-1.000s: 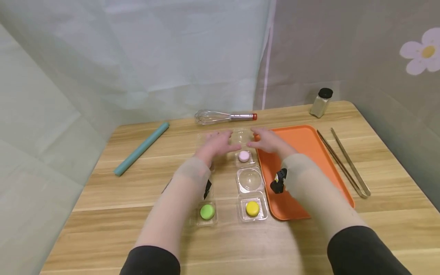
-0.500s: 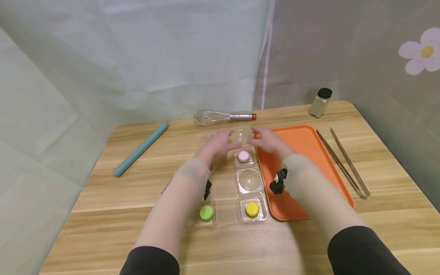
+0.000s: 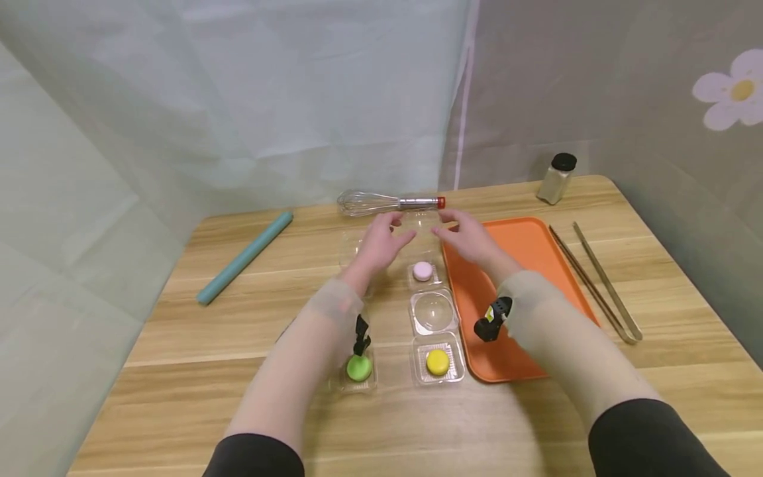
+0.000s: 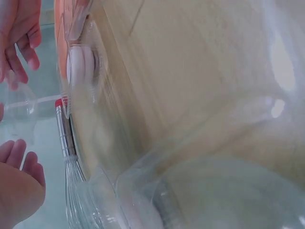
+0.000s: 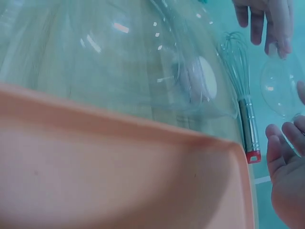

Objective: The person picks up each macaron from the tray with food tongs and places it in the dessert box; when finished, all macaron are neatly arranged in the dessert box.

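Both hands (image 3: 381, 242) (image 3: 471, 240) pinch clear lid (image 3: 422, 222) between them.

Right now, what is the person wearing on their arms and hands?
Both hands are bare: the left hand and the right hand. Each forearm has a thin, see-through sleeve, with a black sleeve nearer the elbow. A small black camera is strapped at the right wrist, and another at the left.

Whisk (image 3: 381, 202); tongs (image 3: 596, 281); shaker (image 3: 556, 177); roller (image 3: 244, 258)
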### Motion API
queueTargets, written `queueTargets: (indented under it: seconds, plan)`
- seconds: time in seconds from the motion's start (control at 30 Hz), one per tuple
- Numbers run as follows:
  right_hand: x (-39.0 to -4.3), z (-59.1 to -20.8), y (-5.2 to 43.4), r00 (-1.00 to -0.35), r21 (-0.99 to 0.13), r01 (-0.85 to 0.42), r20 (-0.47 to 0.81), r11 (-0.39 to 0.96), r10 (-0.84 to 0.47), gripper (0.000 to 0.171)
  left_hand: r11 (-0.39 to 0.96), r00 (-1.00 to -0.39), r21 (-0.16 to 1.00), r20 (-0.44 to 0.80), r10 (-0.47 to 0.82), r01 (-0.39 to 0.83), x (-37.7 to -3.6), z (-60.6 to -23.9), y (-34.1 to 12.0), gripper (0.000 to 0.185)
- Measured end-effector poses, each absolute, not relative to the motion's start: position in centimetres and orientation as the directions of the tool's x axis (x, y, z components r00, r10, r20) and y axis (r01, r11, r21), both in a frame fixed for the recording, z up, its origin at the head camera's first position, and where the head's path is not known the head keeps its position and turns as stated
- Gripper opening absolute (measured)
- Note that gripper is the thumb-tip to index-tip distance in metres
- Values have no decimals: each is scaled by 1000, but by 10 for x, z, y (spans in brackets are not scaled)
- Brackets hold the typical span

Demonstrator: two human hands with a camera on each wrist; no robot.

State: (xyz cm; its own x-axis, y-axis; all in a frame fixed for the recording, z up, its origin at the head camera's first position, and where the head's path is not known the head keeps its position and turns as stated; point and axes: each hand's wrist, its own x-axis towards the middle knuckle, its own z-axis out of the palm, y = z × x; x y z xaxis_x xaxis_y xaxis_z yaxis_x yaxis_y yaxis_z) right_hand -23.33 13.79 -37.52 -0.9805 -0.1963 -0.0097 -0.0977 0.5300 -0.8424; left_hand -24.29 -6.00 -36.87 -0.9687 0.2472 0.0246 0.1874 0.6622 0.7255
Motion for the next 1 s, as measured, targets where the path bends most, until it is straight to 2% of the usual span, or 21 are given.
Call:
queueTargets:
  seconds: [0.27,0.53,0.67,0.83,1.0]
  plan:
    - [-230,-374,135,-984,-901,-71,-7,429,-177,58,581,-973,793,63,224,185,-238,-368,-58,61]
    - [-225,-372,140,-983,-966,-60,15,250,-181,58,462,-970,873,53,235,160,-237,-371,-63,83]
    - [-224,-374,142,-974,-976,-71,24,207,-223,56,451,-951,876,27,308,171,-238,-371,-68,95]
    - [-222,-376,142,-966,-978,-63,9,200,-260,56,525,-919,808,50,391,268,-237,-369,-71,104]
    - [-219,-375,141,-960,-983,-53,1,177,-278,52,649,-894,637,157,419,416,-233,-368,-75,104]
